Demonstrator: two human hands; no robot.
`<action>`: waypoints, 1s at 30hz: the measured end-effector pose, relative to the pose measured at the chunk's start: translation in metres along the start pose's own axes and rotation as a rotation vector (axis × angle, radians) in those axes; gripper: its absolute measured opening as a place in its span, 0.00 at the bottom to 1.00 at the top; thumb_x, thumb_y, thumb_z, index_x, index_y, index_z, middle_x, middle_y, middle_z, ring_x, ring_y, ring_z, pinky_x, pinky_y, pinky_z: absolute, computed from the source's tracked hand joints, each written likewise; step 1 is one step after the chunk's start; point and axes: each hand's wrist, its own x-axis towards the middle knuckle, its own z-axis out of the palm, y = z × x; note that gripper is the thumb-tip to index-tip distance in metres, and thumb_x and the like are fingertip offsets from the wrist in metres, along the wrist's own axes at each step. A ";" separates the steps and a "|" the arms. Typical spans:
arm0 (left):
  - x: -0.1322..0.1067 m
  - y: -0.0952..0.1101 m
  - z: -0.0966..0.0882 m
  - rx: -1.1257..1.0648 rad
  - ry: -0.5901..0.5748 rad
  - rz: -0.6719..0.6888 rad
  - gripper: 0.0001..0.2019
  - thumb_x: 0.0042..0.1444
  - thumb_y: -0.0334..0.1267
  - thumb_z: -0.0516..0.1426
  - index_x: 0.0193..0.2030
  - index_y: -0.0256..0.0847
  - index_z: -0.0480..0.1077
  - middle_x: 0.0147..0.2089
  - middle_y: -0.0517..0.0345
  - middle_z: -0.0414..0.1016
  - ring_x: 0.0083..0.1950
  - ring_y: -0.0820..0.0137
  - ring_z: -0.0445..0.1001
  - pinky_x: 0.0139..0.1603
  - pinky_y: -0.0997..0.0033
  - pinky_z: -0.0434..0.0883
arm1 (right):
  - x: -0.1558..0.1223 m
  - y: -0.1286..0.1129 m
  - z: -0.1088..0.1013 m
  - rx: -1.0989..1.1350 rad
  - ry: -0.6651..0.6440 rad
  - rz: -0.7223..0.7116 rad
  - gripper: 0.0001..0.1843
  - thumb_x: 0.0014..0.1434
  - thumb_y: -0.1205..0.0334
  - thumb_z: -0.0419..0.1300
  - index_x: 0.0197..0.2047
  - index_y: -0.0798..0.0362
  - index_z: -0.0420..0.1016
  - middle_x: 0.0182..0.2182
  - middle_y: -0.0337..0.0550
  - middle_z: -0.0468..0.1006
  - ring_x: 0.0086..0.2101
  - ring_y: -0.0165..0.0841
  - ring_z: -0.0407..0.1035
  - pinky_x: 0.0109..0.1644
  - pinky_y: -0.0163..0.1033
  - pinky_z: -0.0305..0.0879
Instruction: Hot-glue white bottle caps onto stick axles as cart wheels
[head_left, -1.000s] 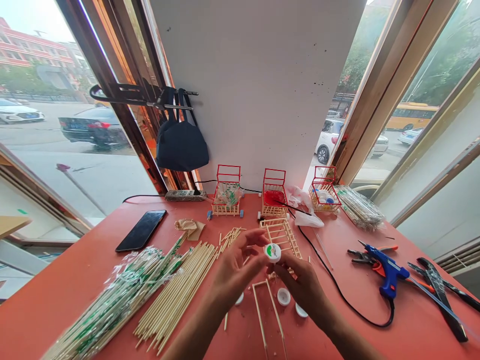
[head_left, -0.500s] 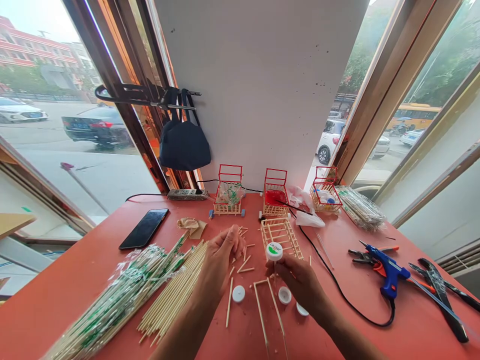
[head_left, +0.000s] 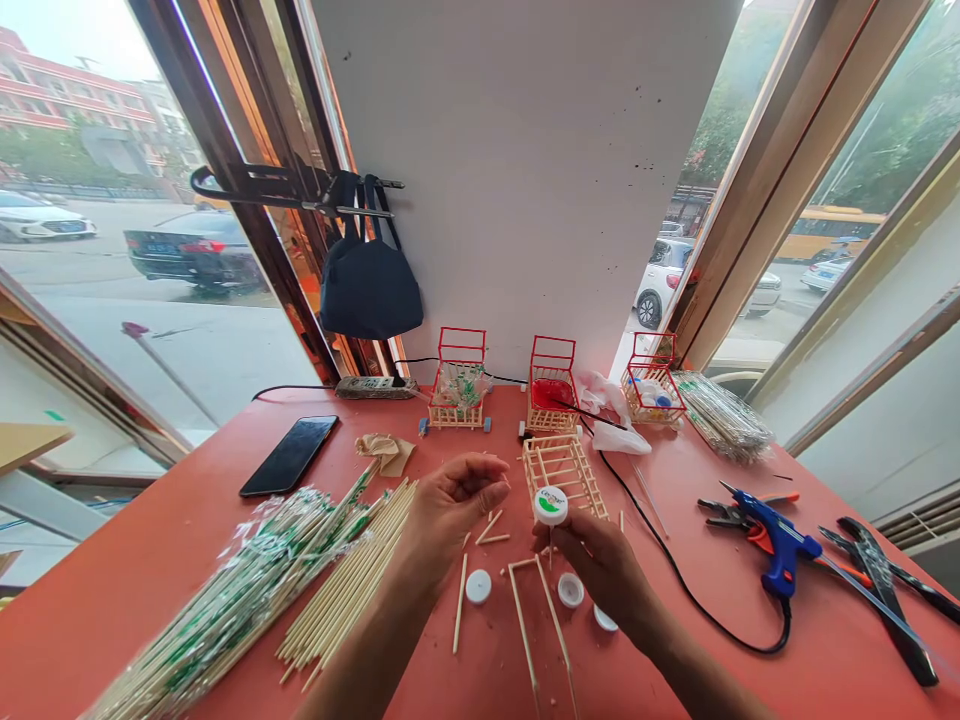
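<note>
My right hand [head_left: 592,550] pinches a thin wooden stick with a white bottle cap [head_left: 551,506] on its top end; a green print shows on the cap. To the left of it, my left hand [head_left: 469,495] is held in the air with curved fingers, the thumb apart from them and nothing visible between. Below the hands lies a narrow frame of sticks [head_left: 523,625]. White caps lie about it: one face down [head_left: 478,587], one hollow side up [head_left: 570,590], and another [head_left: 605,618] partly behind my right hand. A stick lattice basket [head_left: 566,475] stands just beyond.
Several loose sticks [head_left: 330,600] and a wrapped bundle [head_left: 225,590] lie at left, near a phone [head_left: 290,456]. Small carts [head_left: 459,395] with red handles line the wall. A blue glue gun [head_left: 780,555], its black cord, and pliers [head_left: 885,590] occupy the right side.
My left hand's fingers have spread from a pinch, the thumb now apart, and the hand has shifted slightly right. My right hand keeps the capped stick in nearly the same place.
</note>
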 end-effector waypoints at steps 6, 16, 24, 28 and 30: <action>0.003 0.005 -0.005 -0.110 0.048 -0.109 0.24 0.34 0.52 0.77 0.26 0.37 0.74 0.20 0.66 0.69 0.20 0.81 0.59 0.21 0.80 0.56 | 0.000 0.002 -0.001 -0.044 0.018 -0.030 0.11 0.71 0.59 0.56 0.40 0.49 0.81 0.34 0.41 0.85 0.36 0.34 0.80 0.42 0.35 0.72; 0.001 0.002 -0.007 -0.011 0.032 -0.006 0.27 0.43 0.59 0.73 0.26 0.39 0.68 0.17 0.71 0.59 0.18 0.81 0.52 0.20 0.80 0.50 | 0.000 0.002 -0.001 -0.086 0.029 -0.065 0.14 0.72 0.54 0.57 0.39 0.50 0.81 0.33 0.42 0.85 0.34 0.35 0.80 0.39 0.35 0.73; 0.002 0.015 -0.009 -0.132 0.029 0.015 0.31 0.53 0.63 0.66 0.22 0.43 0.54 0.18 0.73 0.47 0.18 0.80 0.44 0.19 0.78 0.47 | 0.002 -0.003 -0.004 -0.173 0.038 -0.138 0.13 0.72 0.59 0.56 0.39 0.50 0.80 0.33 0.42 0.84 0.34 0.34 0.79 0.39 0.34 0.72; 0.003 0.014 -0.011 0.028 -0.027 0.041 0.32 0.55 0.65 0.63 0.18 0.43 0.56 0.18 0.67 0.53 0.20 0.77 0.54 0.21 0.75 0.55 | 0.002 -0.003 -0.006 -0.226 0.041 -0.165 0.13 0.71 0.60 0.56 0.38 0.50 0.80 0.32 0.43 0.84 0.33 0.35 0.78 0.38 0.34 0.71; 0.002 0.014 -0.011 0.178 -0.080 0.082 0.26 0.56 0.61 0.64 0.23 0.40 0.68 0.23 0.61 0.67 0.26 0.73 0.64 0.27 0.73 0.63 | 0.002 -0.003 -0.006 -0.226 0.037 -0.183 0.12 0.71 0.61 0.56 0.38 0.50 0.79 0.33 0.43 0.84 0.34 0.35 0.78 0.39 0.34 0.70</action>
